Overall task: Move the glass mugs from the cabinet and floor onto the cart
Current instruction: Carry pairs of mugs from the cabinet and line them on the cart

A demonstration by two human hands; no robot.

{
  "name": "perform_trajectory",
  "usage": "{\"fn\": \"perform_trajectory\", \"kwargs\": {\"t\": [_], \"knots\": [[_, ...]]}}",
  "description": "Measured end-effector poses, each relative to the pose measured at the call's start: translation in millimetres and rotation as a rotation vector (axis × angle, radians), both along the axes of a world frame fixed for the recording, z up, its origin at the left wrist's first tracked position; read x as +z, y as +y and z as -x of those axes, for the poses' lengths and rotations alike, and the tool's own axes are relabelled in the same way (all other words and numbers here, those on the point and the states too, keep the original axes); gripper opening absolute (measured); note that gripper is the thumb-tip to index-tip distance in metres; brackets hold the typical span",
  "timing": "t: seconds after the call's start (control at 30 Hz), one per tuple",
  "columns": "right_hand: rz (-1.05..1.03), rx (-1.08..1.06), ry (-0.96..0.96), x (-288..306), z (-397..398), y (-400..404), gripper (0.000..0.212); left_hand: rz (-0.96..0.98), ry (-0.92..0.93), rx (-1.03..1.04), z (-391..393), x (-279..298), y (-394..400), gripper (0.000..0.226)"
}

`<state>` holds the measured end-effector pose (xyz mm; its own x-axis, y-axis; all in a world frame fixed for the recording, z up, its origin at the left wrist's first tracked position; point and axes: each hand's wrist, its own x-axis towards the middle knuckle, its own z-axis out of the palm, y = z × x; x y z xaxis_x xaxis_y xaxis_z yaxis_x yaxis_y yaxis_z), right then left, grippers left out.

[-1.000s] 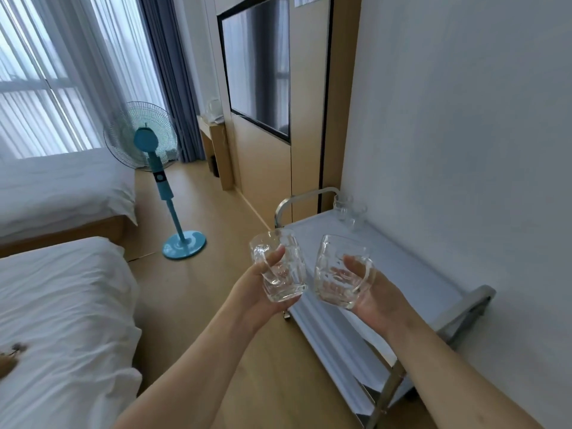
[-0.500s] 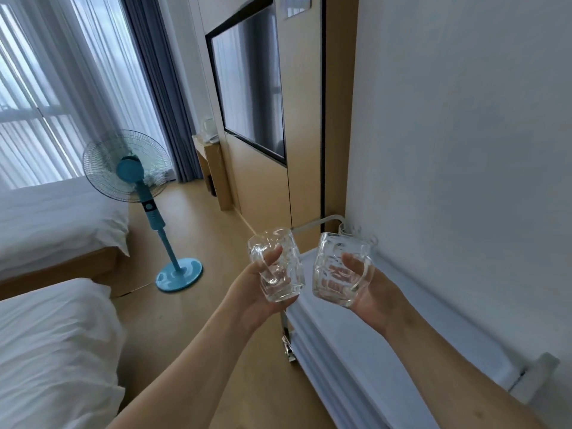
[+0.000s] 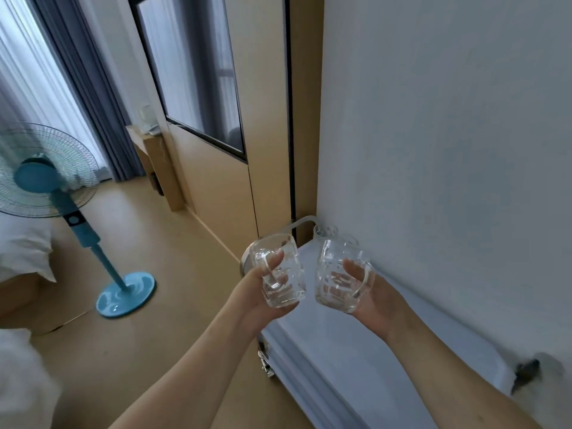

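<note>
Head view: both hands were up over the near-left part of the cart (image 3: 356,360), each carrying one glass mug. Left hand (image 3: 257,292) had its fingers curled round the left mug (image 3: 278,274), thumb hooked over the handle side, mug roughly upright and held clear of the cart top. Right hand (image 3: 371,297) gripped the right mug (image 3: 339,277) the same way, fingers wrapped round the far side and showing through the glass, handle toward the right. The two mugs sat side by side, near each other but not touching. Two more mugs (image 3: 328,233) stood on the far end of the cart, close to the white wall (image 3: 448,150), just behind the right mug; partly hidden, couldn't tell whether they touched. Cart's metal handle (image 3: 298,224) curved up at that far end, cart parked against the wall. Blue standing fan (image 3: 46,181) stood on the wood floor (image 3: 173,274) well off to the left, white bedding (image 3: 21,252) behind it, dark TV panel (image 3: 192,72) on the wood wall beyond the cart.
</note>
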<state>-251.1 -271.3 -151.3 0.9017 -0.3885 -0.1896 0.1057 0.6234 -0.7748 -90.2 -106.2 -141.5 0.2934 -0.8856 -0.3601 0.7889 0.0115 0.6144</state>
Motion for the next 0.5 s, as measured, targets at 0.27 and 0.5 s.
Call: {"fn": "perform_trajectory", "kwargs": {"t": [0.27, 0.5], "knots": [[-0.134, -0.302, 0.136, -23.2, -38.8, -10.4, 0.043, -0.102, -0.136, -0.17, -74.3, -13.6, -42.2, 0.054], [-0.078, -0.38, 0.087, -31.9, -50.9, 6.9, 0.061, -0.123, -0.13, -0.334, -110.6, -37.9, -70.7, 0.071]]}}
